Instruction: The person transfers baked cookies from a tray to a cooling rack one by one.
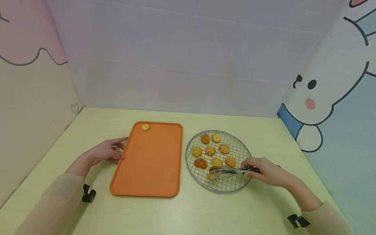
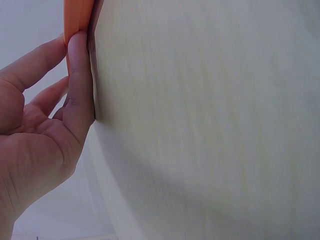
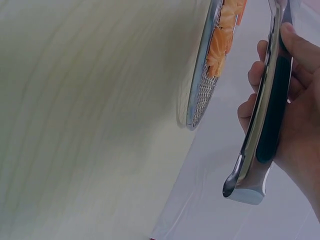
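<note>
My right hand (image 1: pixel 265 171) grips metal tongs (image 1: pixel 227 171) with dark handle inlays; the right wrist view shows the fingers wrapped round the handle. The tongs reach over a round wire rack (image 1: pixel 189 168), their tips at a cookie (image 1: pixel 209 176) near its front. The tips partly cover that cookie, so whether it is pinched cannot be told. Several other cookies lie on the rack, among them a pretzel-shaped one (image 1: pixel 201 163) and a swirled one (image 1: pixel 230 161). My left hand (image 1: pixel 107 151) holds the left rim of an orange tray (image 1: pixel 148 163), thumb and fingers at its edge. One flower-shaped cookie (image 1: pixel 145 127) lies in the tray's far left corner.
Tray and rack stand side by side on a pale wooden table (image 1: pixel 147 215), with a narrow gap between them. A white sheet (image 1: pixel 176 65) hangs behind the table. Cartoon-printed panels (image 1: pixel 346 130) flank it. Black camera mounts (image 1: pixel 88 193) sit at both wrists.
</note>
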Available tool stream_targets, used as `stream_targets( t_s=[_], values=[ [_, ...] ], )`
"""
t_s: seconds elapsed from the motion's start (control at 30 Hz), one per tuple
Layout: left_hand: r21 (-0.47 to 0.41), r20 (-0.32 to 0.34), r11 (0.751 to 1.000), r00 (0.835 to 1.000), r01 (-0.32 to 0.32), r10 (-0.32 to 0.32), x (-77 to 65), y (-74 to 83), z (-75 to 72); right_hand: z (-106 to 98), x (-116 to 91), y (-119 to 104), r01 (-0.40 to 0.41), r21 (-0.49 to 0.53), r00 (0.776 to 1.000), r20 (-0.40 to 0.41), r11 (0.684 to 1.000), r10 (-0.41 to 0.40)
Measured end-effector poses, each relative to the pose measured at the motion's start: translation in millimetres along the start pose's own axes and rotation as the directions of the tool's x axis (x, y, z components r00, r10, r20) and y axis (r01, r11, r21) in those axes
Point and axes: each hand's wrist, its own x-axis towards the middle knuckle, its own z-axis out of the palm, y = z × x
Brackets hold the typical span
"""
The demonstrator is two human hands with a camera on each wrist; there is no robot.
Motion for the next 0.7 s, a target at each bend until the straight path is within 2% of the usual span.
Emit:
stream_targets(
  t_s=[0.37, 0.7],
  values=[
    [-0.003, -0.001, 1.000, 1.000, 0.003, -0.003, 0.0, 0.0, 0.4, 7.0, -2.0, 8.0, -0.033, 0.056, 0.997, 0.071, 0.998, 0.029],
    [0.000, -0.005, 1.000, 1.000, 0.010, -0.010, -1.4, 1.9, 0.7, 5.9, -2.1, 9.5, -0.072, 0.042, 0.994, 0.086, 0.996, 0.068]
  ],
)
